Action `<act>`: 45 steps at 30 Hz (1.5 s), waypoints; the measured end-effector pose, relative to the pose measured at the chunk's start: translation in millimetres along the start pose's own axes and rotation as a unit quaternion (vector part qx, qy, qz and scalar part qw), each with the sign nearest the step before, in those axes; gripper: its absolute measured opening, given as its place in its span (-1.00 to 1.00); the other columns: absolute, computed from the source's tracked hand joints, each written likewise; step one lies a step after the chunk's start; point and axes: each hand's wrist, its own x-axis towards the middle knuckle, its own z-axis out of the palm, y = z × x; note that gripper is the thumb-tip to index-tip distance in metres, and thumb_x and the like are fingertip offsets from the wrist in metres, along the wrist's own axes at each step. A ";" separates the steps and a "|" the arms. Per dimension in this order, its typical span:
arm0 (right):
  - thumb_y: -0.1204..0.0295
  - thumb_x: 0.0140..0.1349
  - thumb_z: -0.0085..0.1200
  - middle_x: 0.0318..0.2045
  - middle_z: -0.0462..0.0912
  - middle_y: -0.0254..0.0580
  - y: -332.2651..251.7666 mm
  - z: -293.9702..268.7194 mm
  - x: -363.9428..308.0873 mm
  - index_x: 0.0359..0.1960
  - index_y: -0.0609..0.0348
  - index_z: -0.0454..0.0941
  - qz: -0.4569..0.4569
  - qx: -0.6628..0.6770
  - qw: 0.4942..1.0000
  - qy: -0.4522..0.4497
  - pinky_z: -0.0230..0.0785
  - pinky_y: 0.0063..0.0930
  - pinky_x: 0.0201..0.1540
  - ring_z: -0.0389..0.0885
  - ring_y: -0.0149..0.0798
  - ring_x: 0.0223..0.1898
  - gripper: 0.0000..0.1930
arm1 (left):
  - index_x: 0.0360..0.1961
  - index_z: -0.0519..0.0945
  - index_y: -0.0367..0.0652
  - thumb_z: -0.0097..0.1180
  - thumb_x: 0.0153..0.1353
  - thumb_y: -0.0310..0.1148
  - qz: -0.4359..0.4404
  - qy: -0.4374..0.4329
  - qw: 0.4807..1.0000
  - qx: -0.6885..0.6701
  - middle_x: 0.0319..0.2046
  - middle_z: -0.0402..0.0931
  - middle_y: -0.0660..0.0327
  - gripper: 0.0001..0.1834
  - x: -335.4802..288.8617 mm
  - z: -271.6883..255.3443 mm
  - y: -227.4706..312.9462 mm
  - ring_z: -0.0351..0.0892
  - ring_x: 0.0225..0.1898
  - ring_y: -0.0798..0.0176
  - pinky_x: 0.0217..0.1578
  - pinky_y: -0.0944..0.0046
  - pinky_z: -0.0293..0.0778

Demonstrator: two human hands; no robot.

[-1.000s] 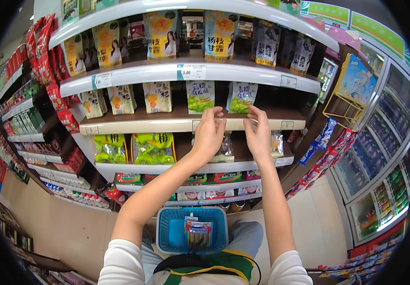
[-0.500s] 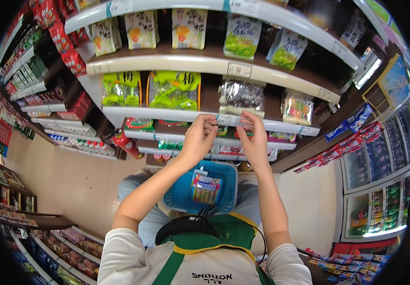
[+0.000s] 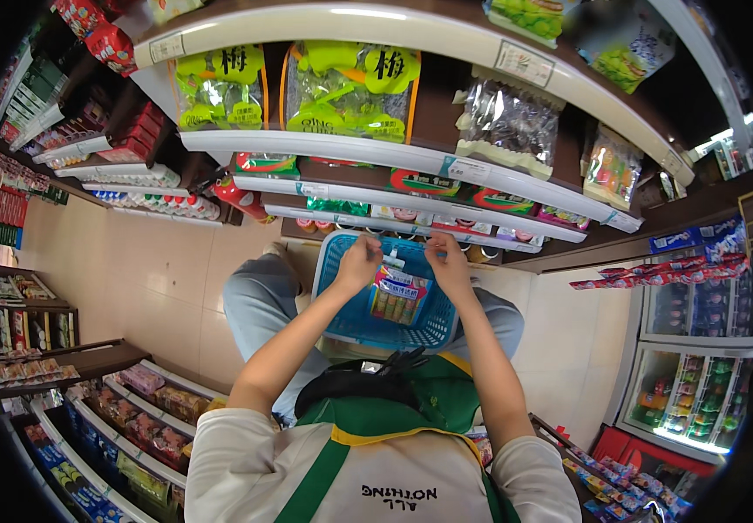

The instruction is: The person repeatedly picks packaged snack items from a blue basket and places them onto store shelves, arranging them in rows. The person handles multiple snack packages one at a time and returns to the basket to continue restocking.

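Above the far part of a blue plastic basket (image 3: 335, 307), my left hand (image 3: 360, 265) is closed, its fingers curled toward the thumb. My right hand (image 3: 448, 262) hovers near the basket's far right side, closed in a similar pinch. Whatever either hand may hold is too small or hidden to make out. Inside the basket, below and between my hands, lies a colourful snack packet (image 3: 400, 296) with a clear window showing several tan pieces. The basket sits between my knees, in front of the lowest shelves.
Snack shelves (image 3: 376, 157) rise ahead, carrying green plum bags (image 3: 350, 91), a clear bag of dark dried fruit (image 3: 509, 122) and small packets. A red fire extinguisher (image 3: 241, 199) stands at their left. Red hanging packets (image 3: 664, 270) and a drinks fridge (image 3: 688, 392) are on the right.
Both hands have come down from the shelf edge to above the basket, and their fingers are more closed. The view has shifted, so the shelves appear higher and larger.
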 end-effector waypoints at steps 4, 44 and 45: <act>0.52 0.19 0.19 -0.18 0.65 -0.19 43.9 27.7 -4.3 0.06 0.17 0.46 0.051 -0.003 0.998 -0.028 0.49 -0.41 -0.18 0.63 -0.30 -0.22 -0.62 | -0.23 0.54 -0.26 0.19 0.12 -0.43 -0.077 -0.012 0.997 0.019 -0.32 0.64 0.02 -0.80 1.9 17.0 -49.4 0.66 -0.23 -0.04 -0.22 0.10 0.54; 0.27 0.33 -0.02 0.01 0.62 0.07 205.5 118.7 21.2 0.11 0.23 0.54 0.389 -0.087 0.857 -0.328 0.44 -0.28 -0.04 0.64 -0.07 -0.07 -0.60 | 0.07 0.49 -0.14 0.19 0.17 -0.30 -0.329 -0.123 0.933 0.082 0.03 0.52 -0.07 -0.57 19.8 118.3 -184.5 0.50 0.04 -0.19 0.08 -0.06 0.42; 0.28 0.33 -0.02 0.01 0.62 0.05 199.4 117.7 22.2 0.12 0.22 0.54 0.405 -0.082 0.850 -0.328 0.44 -0.29 -0.04 0.64 -0.08 -0.07 -0.60 | 0.06 0.49 -0.14 0.20 0.15 -0.32 -0.321 -0.121 0.936 0.077 0.03 0.53 -0.07 -0.57 18.6 118.0 -187.5 0.51 0.03 -0.18 0.06 -0.04 0.44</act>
